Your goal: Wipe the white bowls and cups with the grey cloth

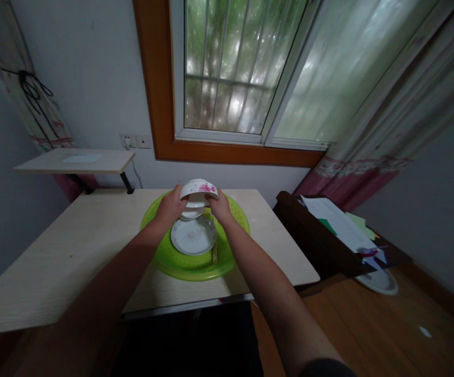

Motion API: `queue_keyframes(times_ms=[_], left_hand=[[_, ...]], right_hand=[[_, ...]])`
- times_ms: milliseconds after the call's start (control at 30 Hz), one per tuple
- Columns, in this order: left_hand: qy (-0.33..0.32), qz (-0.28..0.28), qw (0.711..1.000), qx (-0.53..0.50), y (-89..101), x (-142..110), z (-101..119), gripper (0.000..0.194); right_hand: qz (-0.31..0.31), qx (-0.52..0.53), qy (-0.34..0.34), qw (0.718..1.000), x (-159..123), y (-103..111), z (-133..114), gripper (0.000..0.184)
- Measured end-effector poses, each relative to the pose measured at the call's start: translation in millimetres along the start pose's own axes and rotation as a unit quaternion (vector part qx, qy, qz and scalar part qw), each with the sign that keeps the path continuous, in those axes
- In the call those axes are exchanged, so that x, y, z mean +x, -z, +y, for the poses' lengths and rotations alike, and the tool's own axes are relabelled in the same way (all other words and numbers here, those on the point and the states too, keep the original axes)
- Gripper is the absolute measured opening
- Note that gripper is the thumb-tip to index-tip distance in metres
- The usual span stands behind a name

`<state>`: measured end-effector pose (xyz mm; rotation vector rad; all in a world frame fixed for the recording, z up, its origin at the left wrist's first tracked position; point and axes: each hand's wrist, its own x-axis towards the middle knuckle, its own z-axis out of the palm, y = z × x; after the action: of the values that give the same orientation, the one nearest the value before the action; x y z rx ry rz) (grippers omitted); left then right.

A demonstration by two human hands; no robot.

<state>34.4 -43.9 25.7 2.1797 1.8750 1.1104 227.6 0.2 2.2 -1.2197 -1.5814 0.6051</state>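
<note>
Between my two hands a white bowl (198, 187) with pink flowers is held tilted, its opening turned towards me. My left hand (173, 203) grips its left side, and my right hand (219, 204) grips its right side. Just below the bowl, white crockery (191, 212) shows in part; its kind is partly hidden. Nearer to me a white plate (194, 235) with a faint pattern lies in a round green tray (203, 273). To the right of the plate, thin light sticks (214, 246), perhaps chopsticks, lie lengthwise in the tray.
The tray stands on a pale wooden table (85, 225). A raised shelf (73, 161) with a paper is at the back left. On the right, a dark brown cabinet (309, 235) carries papers (340, 222). A window (242, 68) is behind the table.
</note>
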Motion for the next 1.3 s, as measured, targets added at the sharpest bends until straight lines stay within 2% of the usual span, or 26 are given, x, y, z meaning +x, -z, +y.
queue_keyframes(times_ms=[233, 333, 467, 633, 733, 933, 1067, 1300], left_hand=[[0.060, -0.037, 0.998, 0.009, 3.0, 0, 3, 0.030], [0.048, -0.031, 0.998, 0.014, 5.9, -1, 3, 0.030], [0.046, -0.031, 0.996, 0.069, 8.5, -3, 6, 0.032], [0.017, -0.029, 0.992, 0.122, 10.5, -5, 11, 0.036], [0.019, -0.027, 0.992, 0.118, 10.9, -5, 11, 0.034], [0.017, -0.013, 0.998, 0.056, 6.0, -1, 6, 0.029], [0.022, -0.016, 0.999, 0.019, 0.9, 2, 2, 0.031], [0.018, -0.019, 1.000, -0.004, 0.6, 2, 0, 0.030]], right_hand=[[-0.014, -0.046, 0.011, 0.999, -4, 2, -8, 0.022], [-0.023, -0.111, 0.043, 0.993, -8, 5, -13, 0.024], [-0.037, -0.207, 0.071, 0.975, -10, 10, -19, 0.037], [-0.047, -0.262, 0.075, 0.961, -12, 12, -26, 0.047], [-0.034, -0.240, 0.063, 0.968, -12, 11, -25, 0.045], [-0.015, -0.125, 0.003, 0.992, -3, 6, -8, 0.022], [-0.013, -0.063, -0.006, 0.998, 2, 2, 2, 0.023], [-0.023, -0.110, 0.015, 0.994, -4, 4, -4, 0.023]])
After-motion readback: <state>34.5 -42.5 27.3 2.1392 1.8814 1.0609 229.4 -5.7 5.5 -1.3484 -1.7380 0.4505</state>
